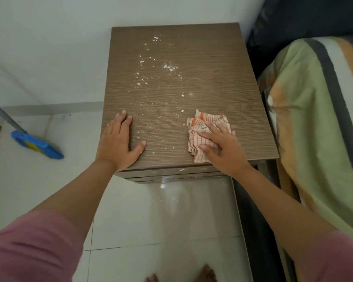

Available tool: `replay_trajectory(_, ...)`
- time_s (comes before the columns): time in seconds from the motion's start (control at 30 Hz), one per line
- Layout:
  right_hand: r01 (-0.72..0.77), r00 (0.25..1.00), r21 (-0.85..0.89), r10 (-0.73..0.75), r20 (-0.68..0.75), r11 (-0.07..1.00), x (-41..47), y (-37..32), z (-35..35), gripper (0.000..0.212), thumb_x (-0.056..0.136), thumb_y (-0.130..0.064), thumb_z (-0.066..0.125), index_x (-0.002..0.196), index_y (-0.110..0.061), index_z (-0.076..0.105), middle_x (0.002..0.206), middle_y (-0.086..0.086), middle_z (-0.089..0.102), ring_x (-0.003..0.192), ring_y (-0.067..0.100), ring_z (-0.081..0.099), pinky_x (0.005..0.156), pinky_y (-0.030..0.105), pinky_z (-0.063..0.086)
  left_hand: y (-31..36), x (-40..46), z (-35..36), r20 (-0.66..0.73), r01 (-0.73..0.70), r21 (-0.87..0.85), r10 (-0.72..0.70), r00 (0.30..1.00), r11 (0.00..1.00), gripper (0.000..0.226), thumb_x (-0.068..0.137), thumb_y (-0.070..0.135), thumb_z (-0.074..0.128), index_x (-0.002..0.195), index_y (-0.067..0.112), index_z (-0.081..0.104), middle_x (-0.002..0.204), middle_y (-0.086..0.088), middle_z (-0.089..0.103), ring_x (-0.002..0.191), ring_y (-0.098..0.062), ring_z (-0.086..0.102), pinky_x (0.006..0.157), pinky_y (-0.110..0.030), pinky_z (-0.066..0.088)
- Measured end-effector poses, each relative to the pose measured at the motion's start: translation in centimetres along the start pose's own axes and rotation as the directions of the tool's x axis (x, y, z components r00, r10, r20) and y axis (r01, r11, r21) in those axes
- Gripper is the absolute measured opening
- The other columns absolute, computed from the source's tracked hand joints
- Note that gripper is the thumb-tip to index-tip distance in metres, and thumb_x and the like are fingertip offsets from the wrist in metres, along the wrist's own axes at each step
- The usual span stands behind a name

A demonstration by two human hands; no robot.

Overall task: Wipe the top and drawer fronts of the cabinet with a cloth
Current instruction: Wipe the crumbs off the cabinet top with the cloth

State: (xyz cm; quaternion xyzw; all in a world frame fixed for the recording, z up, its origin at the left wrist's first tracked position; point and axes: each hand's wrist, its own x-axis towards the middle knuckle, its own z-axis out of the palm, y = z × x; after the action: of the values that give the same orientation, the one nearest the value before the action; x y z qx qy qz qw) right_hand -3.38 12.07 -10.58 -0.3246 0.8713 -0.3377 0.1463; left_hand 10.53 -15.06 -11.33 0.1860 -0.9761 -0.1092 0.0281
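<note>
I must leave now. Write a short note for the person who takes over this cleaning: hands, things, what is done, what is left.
Left hand: flat and open on the cabinet top, near its front left corner.
Right hand: presses the checked cloth onto the top, front right.
Done: nothing clear yet; white powder is spread across the middle of the top.
Left: wipe the whole top, then the drawer fronts, which also show white specks.

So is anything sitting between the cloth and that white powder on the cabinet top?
Nothing visible. The cloth lies under the right hand near the front right; only bare cabinet top separates it from the white powder.
</note>
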Motion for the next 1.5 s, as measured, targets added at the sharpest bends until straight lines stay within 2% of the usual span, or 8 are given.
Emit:
replay_trajectory(0.4, -0.071, 0.997, 0.105, 0.073, -0.012, 0.992, -4.5, -1.8, 0.7, 0.034, 0.089, -0.020, 0.062, 0.121, -0.029, 0.059, 0.133, -0.020, 0.035, 0.135, -0.002, 0.014, 0.114, 0.034, -0.003, 0.0, 0.0, -0.2, -0.005, -0.006, -0.005, 0.006, 1.000, 1.000, 0.090, 0.077, 0.066, 0.031, 0.142, 0.004, 0.027, 0.153, -0.014, 0.021, 0.140, -0.030, 0.018, 0.113, -0.046, 0.019)
replay_trajectory(0.57, -0.120, 0.993, 0.168, 0.117, 0.026, 0.979, -6.2, -2.6, 0.7, 0.036, 0.087, -0.013, 0.064, 0.119, -0.030, 0.061, 0.136, -0.016, 0.040, 0.137, 0.001, 0.019, 0.119, 0.039, 0.014, 0.2, -0.1, -0.4, -0.009, -0.011, -0.025, 0.011, 1.000, 1.000, 0.086, 0.079, 0.060, 0.038, 0.142, 0.003, 0.026, 0.153, -0.014, 0.021, 0.140, -0.030, 0.017, 0.114, -0.046, 0.018)
replay_trajectory(0.7, -0.215, 0.967, 0.154, 0.187, 0.175, 0.964, -7.4, -3.1, -1.1, 0.036, 0.087, -0.017, 0.065, 0.118, -0.034, 0.062, 0.129, -0.015, 0.048, 0.129, 0.000, 0.038, 0.098, 0.007, 0.033, 0.1, 0.0, -0.6, 0.009, -0.006, -0.025, 0.006, 1.000, 1.000, 0.087, 0.078, 0.062, 0.034, 0.142, 0.003, 0.026, 0.153, -0.015, 0.020, 0.140, -0.031, 0.017, 0.114, -0.047, 0.018)
replay_trajectory(0.77, -0.257, 0.952, 0.141, 0.226, 0.204, 0.956, -7.8, -3.4, -2.6, 0.034, 0.087, -0.019, 0.065, 0.119, -0.031, 0.062, 0.120, -0.012, 0.059, 0.109, -0.001, 0.056, 0.085, 0.005, 0.042, 0.1, 0.0, -0.6, 0.022, -0.008, -0.013, 0.008, 1.000, 1.000, 0.087, 0.079, 0.062, 0.034, 0.142, 0.003, 0.026, 0.153, -0.015, 0.020, 0.141, -0.030, 0.016, 0.114, -0.047, 0.018)
replay_trajectory(0.87, -0.284, 0.959, 0.293, 0.265, 0.104, 0.913, -7.1, -4.2, -4.3, 0.030, 0.087, -0.016, 0.064, 0.115, -0.027, 0.064, 0.107, -0.006, 0.068, 0.093, 0.001, 0.064, 0.082, 0.018, 0.052, 0.2, 0.1, -0.8, 0.060, 0.013, 0.000, -0.013, 0.998, 1.000, 0.087, 0.080, 0.061, 0.034, 0.143, 0.003, 0.023, 0.154, -0.014, 0.017, 0.142, -0.030, 0.013, 0.114, -0.047, 0.016)
replay_trajectory(1.03, -0.247, 0.922, 0.400, 0.341, -0.182, 0.883, -1.8, -4.8, -4.8, 0.027, 0.088, -0.017, 0.064, 0.114, -0.025, 0.065, 0.102, -0.004, 0.070, 0.096, 0.013, 0.066, 0.088, 0.035, 0.053, 0.2, 0.7, -1.5, 0.114, 0.031, -0.061, -0.024, 0.993, 0.998, 0.083, 0.086, 0.056, 0.045, 0.145, 0.003, 0.019, 0.155, -0.014, 0.010, 0.143, -0.029, 0.008, 0.116, -0.046, 0.010)
replay_trajectory(1.23, -0.275, 0.852, 0.497, 0.449, -0.271, 0.823, 8.1, -4.7, -4.0, 0.031, 0.088, -0.024, 0.062, 0.119, -0.019, 0.064, 0.108, -0.001, 0.070, 0.101, 0.013, 0.065, 0.094, 0.043, 0.051, -2.0, 6.2, -2.1, 0.093, 0.037, -0.070, -0.030, 0.995, 0.997, 0.088, 0.081, 0.064, 0.027, 0.142, 0.001, 0.025, 0.154, -0.015, 0.016, 0.141, -0.031, 0.015, 0.114, -0.048, 0.017)
replay_trajectory(1.5, -0.355, 0.760, 0.487, 0.549, -0.347, 0.798, 20.3, -2.8, -3.7, 0.032, 0.092, -0.023, 0.058, 0.124, -0.021, 0.060, 0.120, -0.001, 0.064, 0.109, 0.011, 0.058, 0.091, 0.016, 0.041, -3.1, 15.1, -1.2, 0.085, 0.169, 0.000, -0.169, 0.982, 0.986, 0.075, 0.089, 0.054, 0.018, 0.146, 0.005, 0.016, 0.156, -0.011, 0.008, 0.144, -0.025, 0.006, 0.114, -0.048, 0.007)
